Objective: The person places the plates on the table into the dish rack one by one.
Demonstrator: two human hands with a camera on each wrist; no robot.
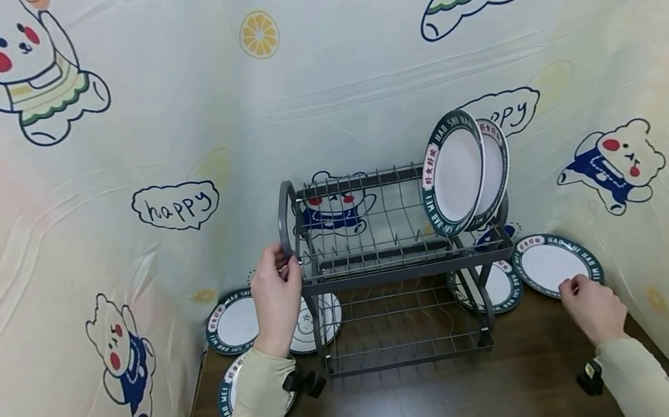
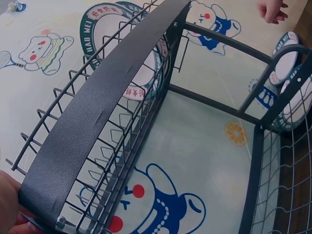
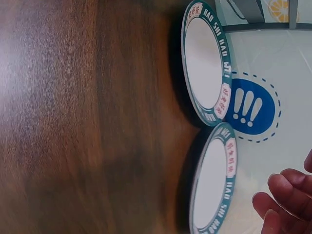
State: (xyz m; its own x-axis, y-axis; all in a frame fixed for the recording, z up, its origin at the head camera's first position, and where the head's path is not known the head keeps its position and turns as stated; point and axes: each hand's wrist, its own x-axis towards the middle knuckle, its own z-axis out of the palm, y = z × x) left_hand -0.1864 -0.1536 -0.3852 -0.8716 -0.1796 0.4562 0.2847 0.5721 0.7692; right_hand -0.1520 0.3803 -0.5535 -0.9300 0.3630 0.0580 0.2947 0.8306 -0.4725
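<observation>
Pale printed cloth (image 1: 176, 102) hangs behind and beside a brown table (image 1: 423, 411). With my left hand (image 1: 278, 300) I grip the rack (image 1: 409, 272) by the lower end of its left handle (image 1: 281, 209), thumb and fingers bent round the bar. My right hand (image 1: 594, 306) is empty, its fingers loosely curled, just beside the right plate (image 1: 550, 260) and apart from it. That plate looks tilted on the table, backed by the cloth; its neighbour (image 1: 500, 284) sits beside it, partly behind the rack. I judge both thin, stiff and fairly light, smooth enough to slip and, if ceramic, easily chipped, so the outer rim is the place to pinch, thumb on the face, fingers behind. The rack seems light too, wire and flat bar, hence worth steadying by that handle. Two plates (image 1: 452, 173) (image 1: 501, 173) stand overlapping at the right end of its upper tier. Farther left, three more plates (image 1: 235, 322) (image 1: 305, 328) (image 1: 227, 390) rest on the table, partly hidden by my arm and the rack.
</observation>
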